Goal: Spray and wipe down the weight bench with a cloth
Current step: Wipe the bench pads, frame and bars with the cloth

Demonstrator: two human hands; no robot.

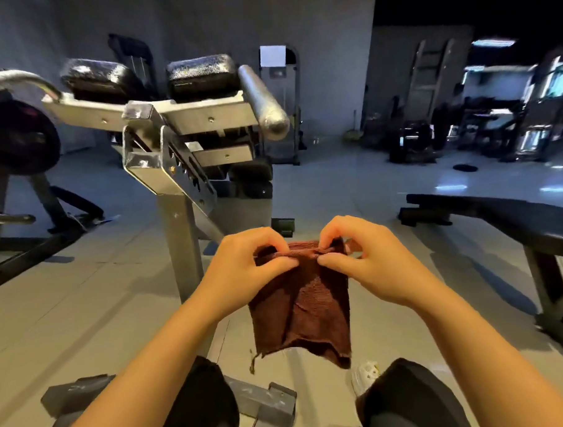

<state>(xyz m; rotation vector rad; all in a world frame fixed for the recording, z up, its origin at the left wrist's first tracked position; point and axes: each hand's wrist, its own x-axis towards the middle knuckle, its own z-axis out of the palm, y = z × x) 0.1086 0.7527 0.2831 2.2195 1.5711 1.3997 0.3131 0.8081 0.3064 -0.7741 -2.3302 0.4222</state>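
Both hands pinch the top edge of the brown cloth point(305, 304), the left hand point(244, 270) and right hand point(375, 257) close together, so it hangs limp above the knees. The padded bench point(200, 75) stands ahead and slightly left, nearer the left hand, its two black pads side by side across the frame. I see no spray bottle.

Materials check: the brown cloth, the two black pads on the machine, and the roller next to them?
Brown cloth: looks like ribbed terry or microfiber, matte; it hangs limp with frayed corners from the left hand and right hand.
Black pads: probably vinyl over foam, given the glossy pebbled sheen and soft rounded edges.
Roller: silvery and shiny, either bare metal or a metallic cover; the look leaves it open.
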